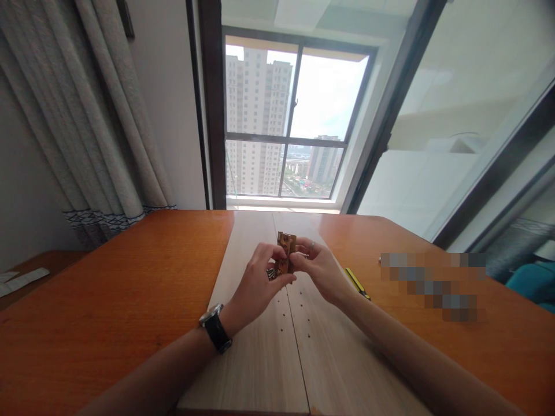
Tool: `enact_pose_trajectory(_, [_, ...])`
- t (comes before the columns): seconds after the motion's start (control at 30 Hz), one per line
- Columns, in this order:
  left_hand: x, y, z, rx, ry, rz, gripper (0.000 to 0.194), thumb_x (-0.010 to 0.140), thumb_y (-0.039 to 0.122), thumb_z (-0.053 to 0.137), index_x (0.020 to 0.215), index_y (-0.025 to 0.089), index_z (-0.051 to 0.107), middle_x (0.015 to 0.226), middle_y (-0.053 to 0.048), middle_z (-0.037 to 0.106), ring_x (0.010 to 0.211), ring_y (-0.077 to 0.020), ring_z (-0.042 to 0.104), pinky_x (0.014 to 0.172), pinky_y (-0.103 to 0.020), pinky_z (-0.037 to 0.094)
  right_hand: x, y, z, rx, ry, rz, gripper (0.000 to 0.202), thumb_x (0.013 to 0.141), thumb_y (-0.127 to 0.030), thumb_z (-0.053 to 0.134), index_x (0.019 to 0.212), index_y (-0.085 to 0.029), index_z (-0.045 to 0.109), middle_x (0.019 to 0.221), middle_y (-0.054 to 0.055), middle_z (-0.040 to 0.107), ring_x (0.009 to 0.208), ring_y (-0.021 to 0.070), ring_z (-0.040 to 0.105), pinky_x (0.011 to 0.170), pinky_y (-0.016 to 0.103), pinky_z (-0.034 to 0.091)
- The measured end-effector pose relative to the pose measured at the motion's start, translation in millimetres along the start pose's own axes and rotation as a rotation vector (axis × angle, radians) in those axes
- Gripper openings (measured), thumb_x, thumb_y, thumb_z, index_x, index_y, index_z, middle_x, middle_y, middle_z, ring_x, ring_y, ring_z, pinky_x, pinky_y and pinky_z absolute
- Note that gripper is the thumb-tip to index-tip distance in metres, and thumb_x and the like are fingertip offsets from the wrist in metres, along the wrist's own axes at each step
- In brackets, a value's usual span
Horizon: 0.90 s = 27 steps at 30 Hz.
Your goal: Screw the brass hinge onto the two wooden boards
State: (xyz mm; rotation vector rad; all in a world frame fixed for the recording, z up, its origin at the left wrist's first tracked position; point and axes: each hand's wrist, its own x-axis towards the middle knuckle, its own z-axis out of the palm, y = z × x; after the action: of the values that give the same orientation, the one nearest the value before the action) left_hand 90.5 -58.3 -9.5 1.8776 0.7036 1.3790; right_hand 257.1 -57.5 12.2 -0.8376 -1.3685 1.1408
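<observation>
Both hands meet above two pale wooden boards (247, 370) laid side by side. My left hand (264, 277) is closed on the left and lower side of a small brass-coloured metal piece (287, 241), perhaps a hinge. Its right side is pinched by my right hand (316, 263). Small silvery metal parts (271, 274) show by the left fingers; how they are held is partly hidden. Several small dark holes or screws (309, 319) dot the boards below the hands; which of the two cannot be told.
A yellow and black tool (358, 283) lies right of my right hand on the orange wooden table (143, 300). A pixelated patch covers something at the right. Behind the table are a window and a curtain (108, 115).
</observation>
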Motion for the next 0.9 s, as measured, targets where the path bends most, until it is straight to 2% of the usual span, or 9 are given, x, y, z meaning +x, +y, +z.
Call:
enact_pose_trajectory(0.3, [-0.2,2.6,-1.5,0.009,0.008,0.042,0.029,0.076,0.008,0.076,0.096,0.02,0.058,0.107,-0.003,0.052,0.1,-0.0175,0.059,0.088,-0.035,0.061,-2.3,-6.6,2.7,-0.036,0.006,0.042,0.041,0.067,-0.037,0.084,0.102,-0.02,0.075,0.095,0.006,0.076,0.081,0.0215,0.07,0.079,0.04,0.054])
enact_pose_trajectory(0.5, [0.5,7.1,-2.2,-0.006,0.062,0.041,0.026,0.077,0.007,0.075,0.096,0.02,0.063,0.129,-0.007,0.043,0.103,-0.0178,0.062,0.089,-0.037,0.061,-2.3,-10.3,4.5,-0.035,-0.029,0.002,0.038,0.072,-0.038,0.081,0.105,-0.021,0.074,0.104,0.007,0.076,0.091,0.0223,0.07,0.088,0.042,0.052])
enact_pose_trajectory(0.7, [1.9,8.1,-1.8,-0.037,0.045,0.027,0.023,0.079,0.004,0.068,0.094,0.02,0.064,0.123,-0.007,0.055,0.109,-0.0197,0.061,0.091,-0.036,0.058,-0.7,-9.9,4.9,-0.066,-0.042,-0.063,0.028,0.078,-0.035,0.078,0.101,-0.022,0.072,0.109,0.005,0.076,0.103,0.0207,0.068,0.096,0.039,0.049])
enact_pose_trajectory(0.8, [2.5,7.0,-1.8,-0.058,0.05,0.03,0.024,0.078,0.002,0.065,0.094,0.021,0.064,0.124,-0.006,0.056,0.114,-0.0201,0.059,0.094,-0.035,0.056,-0.6,-8.1,5.5,0.032,-0.063,-0.041,0.027,0.078,-0.031,0.079,0.101,-0.023,0.069,0.107,0.004,0.077,0.099,0.019,0.069,0.092,0.036,0.051])
enact_pose_trajectory(0.9, [3.2,4.7,-1.8,-0.113,0.05,0.005,0.028,0.078,0.003,0.064,0.099,0.022,0.064,0.125,-0.006,0.056,0.11,-0.0185,0.06,0.093,-0.034,0.056,-0.8,-7.1,5.2,0.086,-0.074,-0.047,0.031,0.077,-0.028,0.08,0.105,-0.024,0.065,0.105,0.003,0.077,0.094,0.0186,0.071,0.088,0.036,0.053])
